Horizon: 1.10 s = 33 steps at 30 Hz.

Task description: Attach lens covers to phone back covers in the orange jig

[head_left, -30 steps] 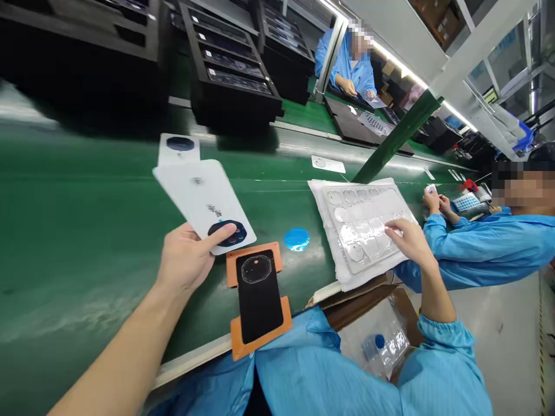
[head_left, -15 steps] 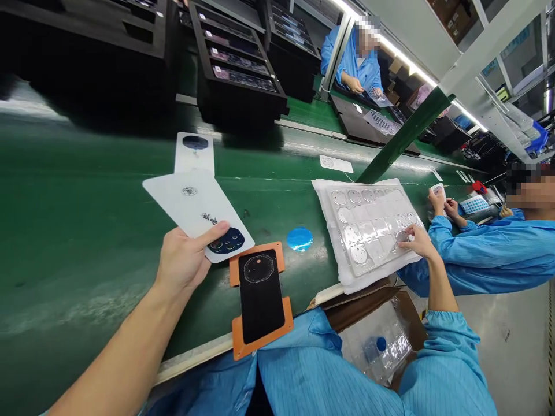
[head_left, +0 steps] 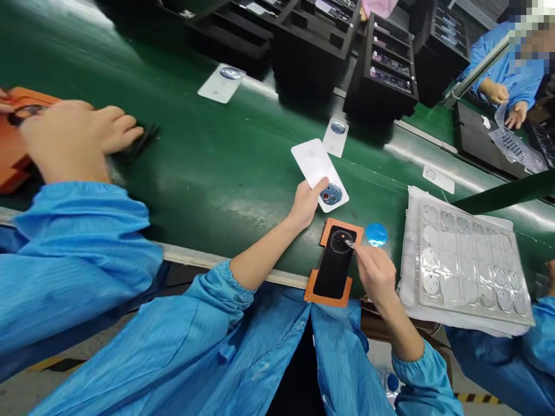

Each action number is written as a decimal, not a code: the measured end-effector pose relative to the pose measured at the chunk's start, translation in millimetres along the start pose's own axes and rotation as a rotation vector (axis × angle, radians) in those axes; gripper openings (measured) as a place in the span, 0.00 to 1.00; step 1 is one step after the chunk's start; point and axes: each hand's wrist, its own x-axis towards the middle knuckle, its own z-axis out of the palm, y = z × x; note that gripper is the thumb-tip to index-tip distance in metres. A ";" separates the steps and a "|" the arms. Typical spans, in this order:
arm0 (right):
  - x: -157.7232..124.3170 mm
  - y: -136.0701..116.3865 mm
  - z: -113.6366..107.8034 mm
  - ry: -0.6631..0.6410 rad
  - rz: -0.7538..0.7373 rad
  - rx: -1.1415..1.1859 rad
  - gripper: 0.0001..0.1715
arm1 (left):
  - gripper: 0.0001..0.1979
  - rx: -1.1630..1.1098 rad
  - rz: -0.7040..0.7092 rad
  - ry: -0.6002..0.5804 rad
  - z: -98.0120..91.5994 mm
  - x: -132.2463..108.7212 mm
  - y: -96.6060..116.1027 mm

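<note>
My left hand [head_left: 306, 203] grips a white phone-shaped panel [head_left: 314, 163] with a dark round camera area at its lower end, held above the green bench. Just right of it, my right hand [head_left: 376, 271] pinches a small shiny piece [head_left: 349, 244] over the octagonal outline on a black plate [head_left: 333, 268]. That plate lies in an orange fixture [head_left: 327, 301] at the bench's front edge. Beside the fixture is a blue round film [head_left: 376, 234]. A clear tray [head_left: 466, 263] with round clear pieces rests on white sheeting at the right.
White panels [head_left: 335, 143] [head_left: 220, 89] lie farther back on the bench, below black slotted boxes [head_left: 381, 69]. At the left, a person's hand [head_left: 69, 136] works near an orange fixture [head_left: 13, 144]. Another person [head_left: 511, 63] sits across at the upper right.
My view has swung left. My right hand has moved from the clear tray to the black plate, with a small shiny piece in its fingers. The left hand still holds the white panel.
</note>
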 end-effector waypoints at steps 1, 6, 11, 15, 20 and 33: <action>1.8 -0.4 15.6 0.015 -0.084 -0.053 0.16 | 0.28 0.001 0.003 0.000 -0.1 -0.3 0.8; -4.7 5.6 39.1 -0.026 -0.302 -0.276 0.17 | 0.24 0.010 0.006 -0.069 0.2 -4.7 5.5; -5.5 4.3 34.7 -0.126 -0.308 -0.252 0.16 | 0.18 0.130 0.023 -0.120 -2.1 -8.8 10.4; 4.9 5.7 29.1 -0.191 -0.265 -0.153 0.13 | 0.18 0.138 0.007 -0.160 -1.2 -12.9 14.9; 40.3 -3.8 20.2 -0.011 0.013 0.043 0.08 | 0.23 0.112 -0.029 -0.283 7.1 -23.6 13.2; 100.4 -8.2 47.5 0.325 0.439 0.308 0.11 | 0.26 0.217 0.310 -0.406 10.9 -41.4 -9.0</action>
